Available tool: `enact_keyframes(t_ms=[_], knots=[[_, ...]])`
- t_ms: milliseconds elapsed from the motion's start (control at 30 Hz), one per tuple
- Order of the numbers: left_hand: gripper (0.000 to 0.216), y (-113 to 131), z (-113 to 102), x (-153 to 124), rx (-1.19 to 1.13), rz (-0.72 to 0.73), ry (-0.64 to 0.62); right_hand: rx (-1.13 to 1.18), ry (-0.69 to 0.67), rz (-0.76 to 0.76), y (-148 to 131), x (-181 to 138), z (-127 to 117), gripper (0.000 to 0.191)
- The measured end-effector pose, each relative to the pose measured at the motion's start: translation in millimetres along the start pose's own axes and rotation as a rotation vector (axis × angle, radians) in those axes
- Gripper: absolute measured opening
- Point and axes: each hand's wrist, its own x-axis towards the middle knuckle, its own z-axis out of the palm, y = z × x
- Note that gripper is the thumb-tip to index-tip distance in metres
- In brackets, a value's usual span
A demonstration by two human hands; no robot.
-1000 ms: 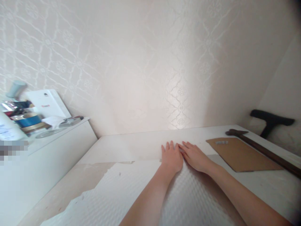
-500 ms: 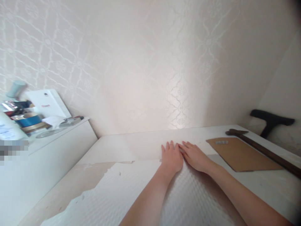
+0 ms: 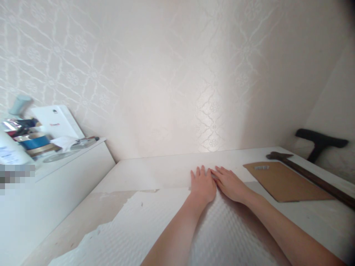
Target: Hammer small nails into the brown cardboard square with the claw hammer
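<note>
A white sheet with a quilted, bumpy texture (image 3: 155, 221) covers the middle of the white tabletop (image 3: 133, 170), its left edge ragged. My left hand (image 3: 203, 184) lies palm down at the sheet's far edge, fingers spread on the tabletop. Right beside it, my right hand (image 3: 231, 185) rests with fingers stretched out, thumb side close to the left hand. The thumbs and whatever is under the palms are partly hidden.
On the right lie a brown cardboard piece (image 3: 285, 183) and a hammer with a long wooden handle (image 3: 313, 175). Beyond them stands a black T-shaped handle (image 3: 321, 140). At left, a white cabinet (image 3: 83, 177) bears a white box (image 3: 59, 122) and blue tape (image 3: 36, 141).
</note>
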Motion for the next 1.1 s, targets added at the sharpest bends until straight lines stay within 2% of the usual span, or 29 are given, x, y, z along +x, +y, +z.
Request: enact_keyframes(t_ms=[1100], knots=[[0.055, 1.2, -3.2, -1.1, 0.021, -0.006, -0.017, 0.005, 0.036, -0.007, 1.3, -0.2, 3.3, 0.054]])
